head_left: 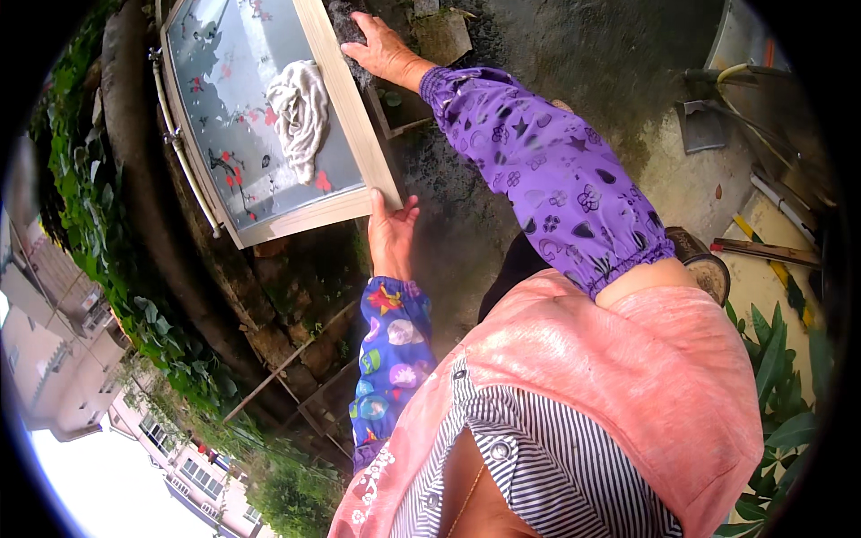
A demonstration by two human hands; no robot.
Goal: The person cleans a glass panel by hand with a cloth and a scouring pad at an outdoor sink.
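Note:
A wood-framed glass panel [206, 99], printed with red blossoms, lies tilted at the upper left. At its near corner my left hand [391, 240] grips the pale wooden frame, thumb on top and the other fingers at the edge. My right hand [384, 54] is beside the frame's right side, farther away, with its fingers apart and nothing seen in them. A dark, fuzzy clump [348, 27] shows by those fingers; whether they touch it is unclear. On the glass rests a crumpled white cloth [300, 117], away from both hands.
A metal pipe [184, 152] runs along the panel's left side. Beyond it are a brown trunk-like pipe [143, 161] and green vines [94, 224]. Leafy plants [776, 386] stand at the right, near sticks and poles [771, 251]. Wet dark ground [574, 45] lies beyond my right arm.

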